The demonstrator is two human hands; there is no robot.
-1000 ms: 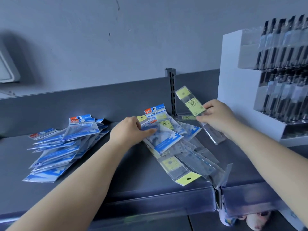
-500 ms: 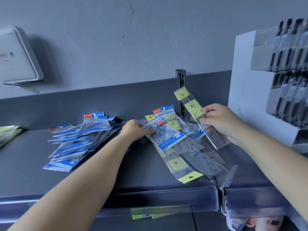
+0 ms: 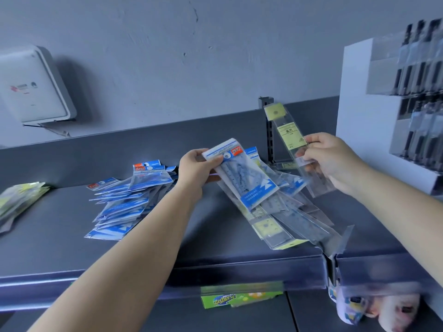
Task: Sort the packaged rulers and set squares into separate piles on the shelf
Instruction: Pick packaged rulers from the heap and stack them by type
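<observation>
In the head view, the left hand reached in from the lower left to mid-frame, its grip clamped on the top edge of a blue-backed set square pack lifted above the mixed heap on the shelf. The right hand came from the right edge, its grip closed on a clear ruler pack tilted up toward the back rail. A blue pile lay left of centre, a white pen rack stood at right.
</observation>
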